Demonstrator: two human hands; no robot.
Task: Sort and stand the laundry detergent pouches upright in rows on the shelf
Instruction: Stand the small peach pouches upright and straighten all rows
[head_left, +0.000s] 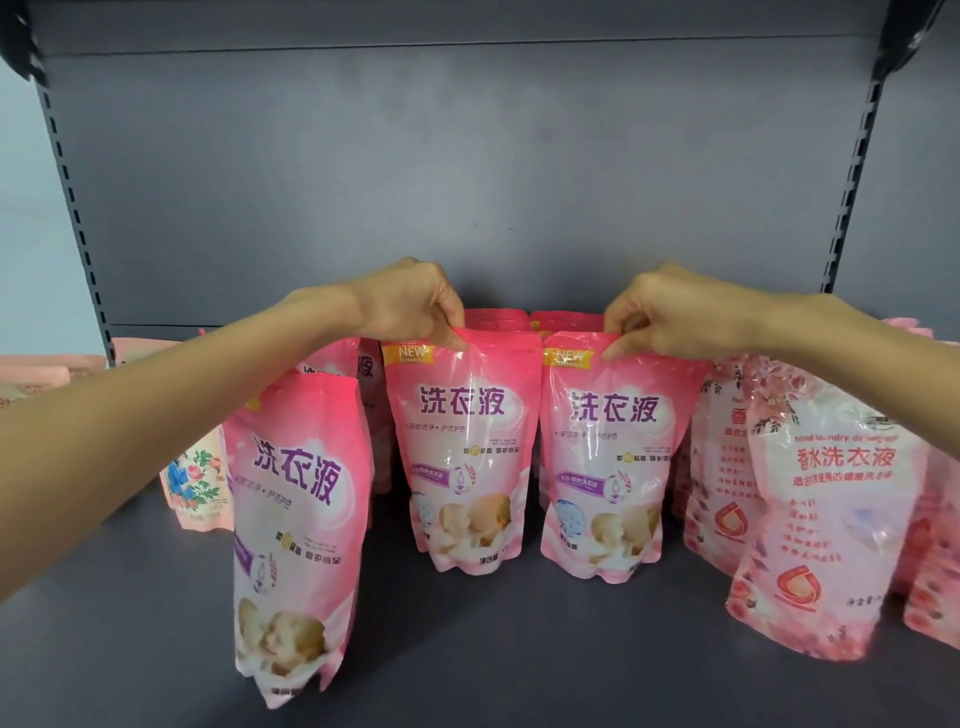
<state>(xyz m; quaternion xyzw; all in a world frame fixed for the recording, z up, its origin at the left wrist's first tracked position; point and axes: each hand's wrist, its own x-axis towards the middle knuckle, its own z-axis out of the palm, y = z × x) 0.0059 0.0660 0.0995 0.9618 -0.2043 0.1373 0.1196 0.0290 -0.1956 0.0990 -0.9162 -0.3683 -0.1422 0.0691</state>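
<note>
On the dark grey shelf (467, 649), at the hub of the view, two pink detergent pouches with purple lettering stand upright just beside each other, fronts facing the camera. The left hand (410, 301) pinches the top edge of the left middle pouch (462, 447) near its yellow "NEW" corner, thumb in front and fingers curled behind. The right hand (670, 312) pinches the top edge of the right middle pouch (608, 457) the same way.

At twelve o'clock from this pair, the tops of more pink rear pouches (498, 317) show close behind them, against the grey back panel (467, 156).

At eight o'clock a front pouch (296, 519) of the same print stands nearer the camera, below the left forearm, leaning slightly. At nine o'clock, beyond it, a small flower-print pouch (200, 483) stands upright.

At four o'clock several rose-print pouches (831, 519) with red lettering stand bunched together, the nearest leaning a little. Whether they touch the right middle pouch cannot be told.
</note>
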